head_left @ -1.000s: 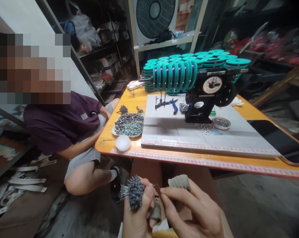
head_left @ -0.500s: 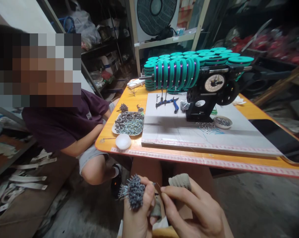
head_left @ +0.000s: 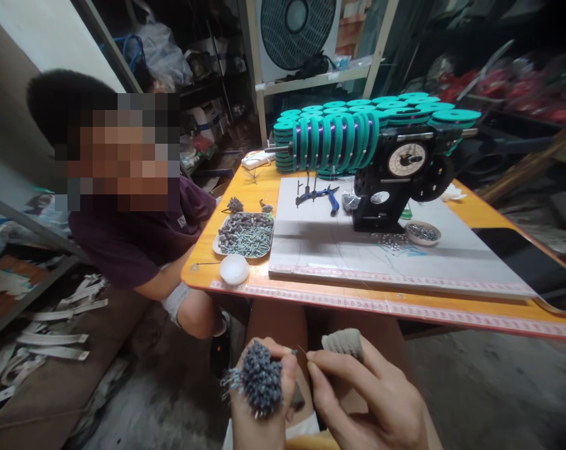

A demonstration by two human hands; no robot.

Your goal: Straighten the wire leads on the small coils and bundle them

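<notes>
My left hand (head_left: 264, 400) is closed, thumb and forefinger pinching a tiny dark piece (head_left: 294, 352) at their tips. Against the base of that thumb lies a dense bunch of small dark grey pieces (head_left: 261, 379); pale wire-like ends stick out on its left. How the bunch is fastened is hidden. To the right, my right hand (head_left: 372, 394) pinches a thin thread or wire (head_left: 302, 350) between thumb and forefinger, its tip pointing at the left fingertips. Greyish cloth (head_left: 343, 344) wraps one of the right fingers.
Ahead stands an orange table (head_left: 203, 269) with a grey board (head_left: 311, 250), a black winding machine (head_left: 381, 200), teal spools (head_left: 339, 140) and blue pliers (head_left: 332, 199). A tray of small parts (head_left: 245, 237), a white lid (head_left: 234, 270) and a phone (head_left: 531, 256) lie there too. A person (head_left: 128, 244) sits at left.
My left wrist has turned, so more of the grey bunch faces me. My right hand has barely moved. The seated person has leaned right, toward the table.
</notes>
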